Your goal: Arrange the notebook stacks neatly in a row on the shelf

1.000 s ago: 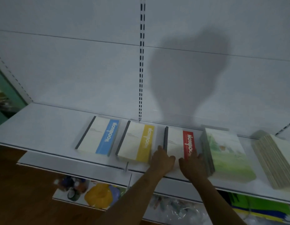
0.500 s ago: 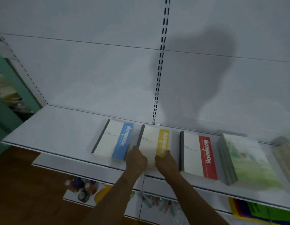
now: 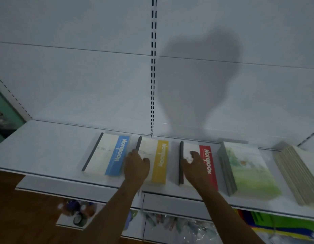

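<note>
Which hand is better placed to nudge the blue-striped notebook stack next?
Left, likely. The left hand lies at the yellow-striped stack's dark spine, right beside the blue-striped stack. The right hand rests on the red-striped stack, two stacks away.

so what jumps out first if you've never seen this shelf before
Three cream notebook stacks with bright bands, blue, yellow and red, lie side by side on the white metal shelf. The left hand rests on the yellow-banded stack and the right hand on the red-banded one. A large dark shadow falls on the back wall above.
</note>
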{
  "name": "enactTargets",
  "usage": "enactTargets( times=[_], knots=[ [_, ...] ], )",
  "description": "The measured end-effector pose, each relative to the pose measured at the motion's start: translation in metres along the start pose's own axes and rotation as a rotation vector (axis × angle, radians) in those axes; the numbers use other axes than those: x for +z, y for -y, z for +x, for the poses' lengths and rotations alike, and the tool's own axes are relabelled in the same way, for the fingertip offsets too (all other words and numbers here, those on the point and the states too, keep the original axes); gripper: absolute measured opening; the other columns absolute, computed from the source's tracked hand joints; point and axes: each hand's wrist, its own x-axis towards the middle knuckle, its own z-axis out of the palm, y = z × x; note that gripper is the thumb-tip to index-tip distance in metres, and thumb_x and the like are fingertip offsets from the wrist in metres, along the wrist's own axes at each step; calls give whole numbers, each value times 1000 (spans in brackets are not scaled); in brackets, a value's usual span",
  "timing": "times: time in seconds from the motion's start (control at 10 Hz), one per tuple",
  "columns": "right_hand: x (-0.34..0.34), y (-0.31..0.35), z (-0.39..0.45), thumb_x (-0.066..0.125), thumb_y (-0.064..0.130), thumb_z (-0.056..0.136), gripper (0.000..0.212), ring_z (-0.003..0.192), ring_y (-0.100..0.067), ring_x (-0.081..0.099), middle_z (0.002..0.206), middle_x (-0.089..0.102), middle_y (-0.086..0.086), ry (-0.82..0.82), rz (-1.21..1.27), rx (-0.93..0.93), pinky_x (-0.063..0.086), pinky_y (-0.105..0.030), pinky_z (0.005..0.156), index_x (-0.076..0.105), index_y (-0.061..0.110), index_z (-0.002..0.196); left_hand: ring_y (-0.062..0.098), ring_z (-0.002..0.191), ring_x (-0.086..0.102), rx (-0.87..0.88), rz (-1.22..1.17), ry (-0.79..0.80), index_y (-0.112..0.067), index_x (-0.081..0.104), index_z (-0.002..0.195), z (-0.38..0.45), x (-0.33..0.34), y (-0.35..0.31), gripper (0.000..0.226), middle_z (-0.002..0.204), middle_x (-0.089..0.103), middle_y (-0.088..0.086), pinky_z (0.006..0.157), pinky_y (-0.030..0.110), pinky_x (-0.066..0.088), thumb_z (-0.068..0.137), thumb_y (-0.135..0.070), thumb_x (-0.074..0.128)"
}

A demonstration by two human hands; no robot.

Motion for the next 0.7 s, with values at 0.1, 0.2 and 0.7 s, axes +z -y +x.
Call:
enactTargets(
  times=[0.1, 0.2, 0.7],
  knots=[
    [-23, -39, 23, 55, 47, 78, 56, 88, -27, 64, 108, 62, -13, -74, -95, 111, 57, -44, 80, 48, 13, 123, 25, 118, 51, 112, -33, 0, -13, 46, 133, -21, 19, -33, 46, 128, 54, 8, 95, 37, 44, 90, -28, 55],
    [-26, -65, 31, 57, 45, 80, 55, 80, -26, 63, 101, 59, -12, -45, -85, 207, 57, -38, 62, 44, 13, 122, 25, 122, 50, 119, -76, 155, -9, 44, 138, -37, 33, -58, 51, 134, 52, 11, 100, 33, 41, 92, -29, 53],
    [-8, -62, 23, 61, 27, 88, 60, 97, -35, 61, 116, 56, -20, -181, -34, 297, 56, -47, 78, 34, 4, 137, 21, 120, 51, 27, -295, 605, -12, 32, 145, -36, 30, -59, 60, 141, 46, 10, 87, 21, 41, 92, -31, 52]
  ],
)
